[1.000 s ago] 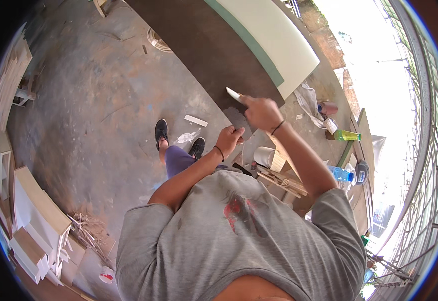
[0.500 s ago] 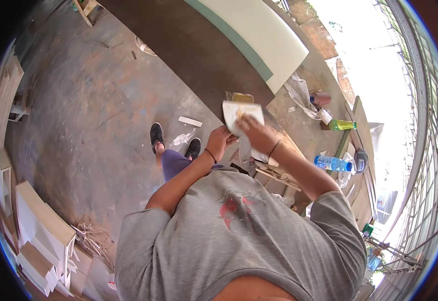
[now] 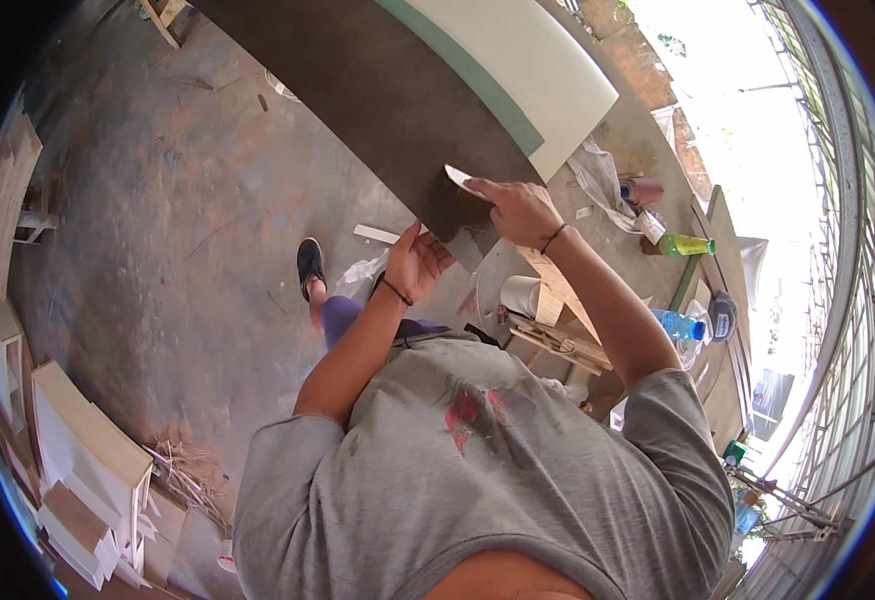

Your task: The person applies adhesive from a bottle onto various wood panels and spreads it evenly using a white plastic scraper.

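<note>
A long dark brown panel (image 3: 387,120) runs from the upper left to a corner near my hands. Over that end, my right hand (image 3: 525,213) grips a thin white scraper-like piece (image 3: 459,180), seen nearly edge-on, with the index finger stretched along it. My left hand (image 3: 419,268) is turned palm up at the panel's near corner, its thumb raised and apart from the fingers. Those fingertips reach the corner's edge, partly out of sight there. A greyish patch (image 3: 467,243) shows on the corner beside them.
A pale curved sheet (image 3: 517,70) with a green band (image 3: 477,90) lies along the panel's far side. To the right are a green bottle (image 3: 685,246), a blue bottle (image 3: 679,325) and a cap (image 3: 722,316). A white container (image 3: 520,294) stands near wooden pieces (image 3: 562,345).
The white piece has turned from broad face to edge-on, moving slightly up and left with my right hand. My left hand has come away from it, turned palm up and shifted left.
</note>
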Action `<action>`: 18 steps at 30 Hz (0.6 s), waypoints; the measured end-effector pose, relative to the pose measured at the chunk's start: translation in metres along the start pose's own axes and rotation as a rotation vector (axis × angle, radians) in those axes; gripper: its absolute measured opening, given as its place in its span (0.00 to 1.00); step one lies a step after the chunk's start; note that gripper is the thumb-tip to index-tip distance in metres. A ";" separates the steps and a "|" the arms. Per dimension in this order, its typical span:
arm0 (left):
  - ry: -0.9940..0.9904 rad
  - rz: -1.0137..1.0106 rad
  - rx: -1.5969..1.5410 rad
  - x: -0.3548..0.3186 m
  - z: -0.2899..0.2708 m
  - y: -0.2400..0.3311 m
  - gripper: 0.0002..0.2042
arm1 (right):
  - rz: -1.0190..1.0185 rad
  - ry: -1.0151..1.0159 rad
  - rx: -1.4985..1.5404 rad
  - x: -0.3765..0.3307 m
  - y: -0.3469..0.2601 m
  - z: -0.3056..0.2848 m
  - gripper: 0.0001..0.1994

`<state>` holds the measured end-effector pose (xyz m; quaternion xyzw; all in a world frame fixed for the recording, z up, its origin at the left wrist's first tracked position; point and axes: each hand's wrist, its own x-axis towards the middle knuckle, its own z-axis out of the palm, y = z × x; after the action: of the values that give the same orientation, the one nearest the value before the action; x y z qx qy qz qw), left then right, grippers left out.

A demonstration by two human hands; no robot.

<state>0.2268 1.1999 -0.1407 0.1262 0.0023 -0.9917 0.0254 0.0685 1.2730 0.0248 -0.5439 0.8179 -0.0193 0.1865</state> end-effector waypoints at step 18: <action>0.035 -0.034 0.051 0.013 -0.017 0.006 0.18 | -0.174 -0.111 0.079 -0.071 -0.047 0.019 0.24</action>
<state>0.2187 1.1937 -0.1607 0.1440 -0.0204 -0.9893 0.0054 0.1399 1.3209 0.0386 -0.6054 0.7546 -0.0376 0.2503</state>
